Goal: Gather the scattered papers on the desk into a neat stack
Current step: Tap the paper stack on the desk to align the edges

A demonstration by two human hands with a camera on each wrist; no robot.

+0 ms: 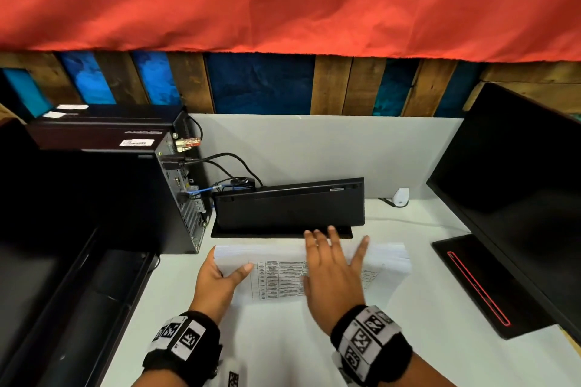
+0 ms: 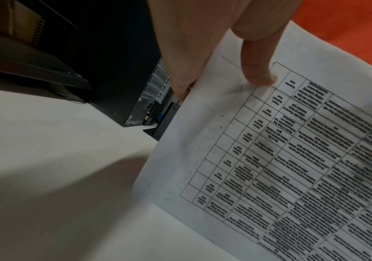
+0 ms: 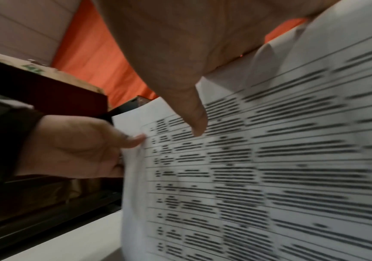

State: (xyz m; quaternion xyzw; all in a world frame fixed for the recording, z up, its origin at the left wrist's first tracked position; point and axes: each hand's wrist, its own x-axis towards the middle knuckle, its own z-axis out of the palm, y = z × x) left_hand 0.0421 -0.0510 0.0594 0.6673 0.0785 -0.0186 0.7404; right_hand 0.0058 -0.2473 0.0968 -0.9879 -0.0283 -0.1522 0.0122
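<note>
Head view: your left hand pinches the left edge of the papers, thumb on top; your right hand, fingers spread wide, flattens them near the desk's back edge. Papers look gathered; squaring remains.

Your lighting is even on the desk, but both wrist views are soft.

From your head camera the white desk is bright while the computer tower and monitor sink into near black, and straight edges bow toward the corners. Your left wrist view shows a broad soft shadow on the desk. In your right wrist view motion blur smears the printed sheet.
</note>
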